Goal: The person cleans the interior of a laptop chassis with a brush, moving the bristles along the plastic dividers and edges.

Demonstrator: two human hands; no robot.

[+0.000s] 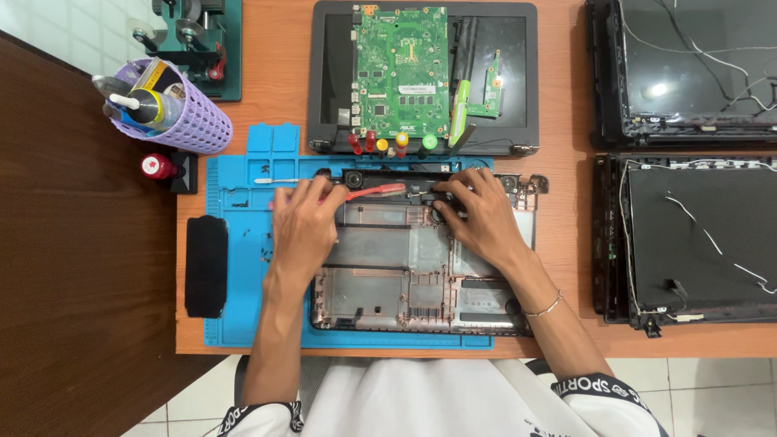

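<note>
Starting over on your left, you've got a lilac mesh tool cup (190,121) tipped on its side on the table (275,65), stuffed with a glue bottle and other bits, with a small red-topped bottle (156,166) just below it and a teal bench jig (206,40) up at the far edge. A black pad (206,265) lies on the left end of your blue repair mat (243,267). Your left hand (303,222) sits on the open laptop bottom case (405,283), which lies on the mat; the grip is closed around a red-handled tool (376,192) that points right along the case's far edge. Just past that edge, a row of red, yellow and green screwdriver handles (392,143) lines the front of a dark laptop shell (332,81), and on that shell rest a green motherboard (402,73) and a smaller green daughterboard (490,85). Your right hand (481,214) is on the case too, fingers curled down and pinching a black part (441,197) near the far edge, right where the tool tip ends up; how tight that pinch is, can't tell from here. There's a thin bracelet (544,307) on that wrist. Far right, two more stripped laptop lids (696,73) sit one behind the other with loose white wires across them.
</note>
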